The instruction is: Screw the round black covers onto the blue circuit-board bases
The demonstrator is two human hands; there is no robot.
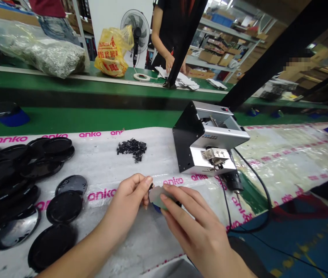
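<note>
My right hand [194, 220] grips a flat grey-green piece [157, 196] between thumb and fingers. Something blue and black shows just beneath that piece, mostly hidden by the fingers. Close beside it, my left hand [130, 199] is closed in a pinch on a small black piece [151, 187] at the edge of the grey-green one. Whether the two parts touch, I cannot tell. Beyond my hands lies a pile of small black pieces [131, 148] on the printed plastic sheet [100, 166].
Round black covers [64, 207] lie stacked and scattered at left. A silver and black machine [210, 141] stands at right, with a screwdriver-like black tool [233, 181] and cable beside it. Behind runs a green conveyor [94, 116] carrying a blue-black part [9, 114]. A co-worker [166, 50] handles white papers.
</note>
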